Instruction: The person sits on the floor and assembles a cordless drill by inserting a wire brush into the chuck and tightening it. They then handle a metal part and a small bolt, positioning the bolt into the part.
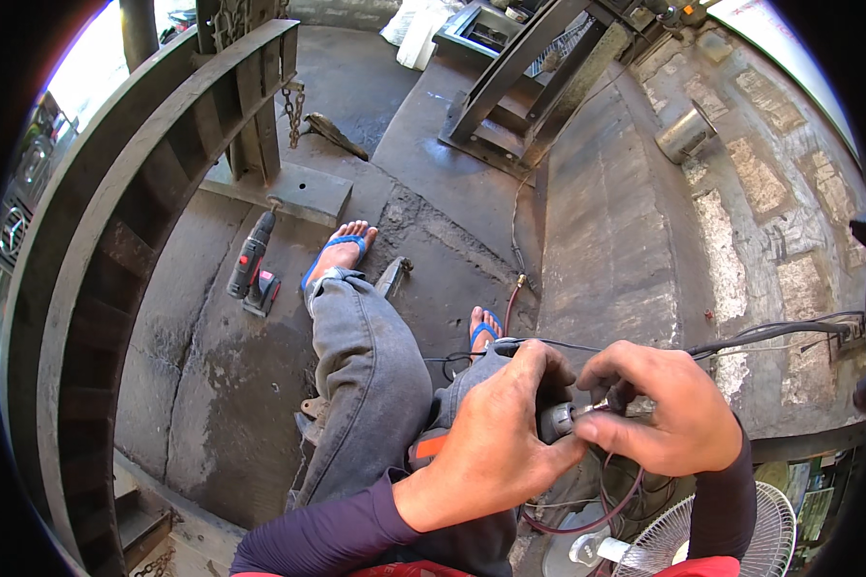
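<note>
My left hand is wrapped round the front end of a power tool with an orange patch on its dark body. The tool lies across my lap, largely covered by that hand and wrist. From between the fingers a round grey metal chuck sticks out, pointing right. A thin metal bit stands at its mouth. Thumb and fingers of my right hand close on this bit; its far end is hidden in the grip. Whether the bit sits firmly in the chuck, I cannot tell.
A cordless drill lies on the concrete floor at left, beside a curved steel beam. Black cables run in from the right. A fan stands at lower right, and a metal cylinder lies at upper right.
</note>
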The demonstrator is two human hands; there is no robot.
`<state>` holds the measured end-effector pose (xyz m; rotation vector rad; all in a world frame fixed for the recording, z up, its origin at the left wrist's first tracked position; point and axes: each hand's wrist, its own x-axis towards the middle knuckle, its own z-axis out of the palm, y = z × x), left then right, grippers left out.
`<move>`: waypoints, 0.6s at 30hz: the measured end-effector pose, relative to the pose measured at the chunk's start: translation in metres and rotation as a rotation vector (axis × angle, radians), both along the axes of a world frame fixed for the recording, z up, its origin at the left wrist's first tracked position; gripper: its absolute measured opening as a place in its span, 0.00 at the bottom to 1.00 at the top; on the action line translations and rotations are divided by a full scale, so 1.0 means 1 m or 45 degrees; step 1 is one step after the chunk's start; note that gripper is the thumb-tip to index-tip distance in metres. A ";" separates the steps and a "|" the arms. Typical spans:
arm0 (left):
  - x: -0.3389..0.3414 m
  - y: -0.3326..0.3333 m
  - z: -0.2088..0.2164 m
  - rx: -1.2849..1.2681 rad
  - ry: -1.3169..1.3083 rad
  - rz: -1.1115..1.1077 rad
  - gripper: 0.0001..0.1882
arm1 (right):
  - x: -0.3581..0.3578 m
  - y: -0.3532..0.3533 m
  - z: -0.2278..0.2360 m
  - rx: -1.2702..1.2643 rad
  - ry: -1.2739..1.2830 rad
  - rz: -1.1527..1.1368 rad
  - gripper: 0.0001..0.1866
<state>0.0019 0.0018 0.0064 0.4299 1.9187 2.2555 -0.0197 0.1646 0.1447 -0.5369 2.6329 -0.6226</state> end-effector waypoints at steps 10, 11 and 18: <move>-0.001 0.002 -0.002 0.022 0.002 -0.007 0.27 | 0.000 0.003 -0.007 -0.064 0.084 0.222 0.10; -0.001 0.002 -0.002 0.026 -0.005 -0.011 0.27 | -0.002 0.004 -0.007 -0.088 0.085 0.262 0.11; 0.001 0.001 -0.001 0.011 0.010 0.006 0.27 | 0.000 -0.001 0.003 -0.124 0.021 0.042 0.07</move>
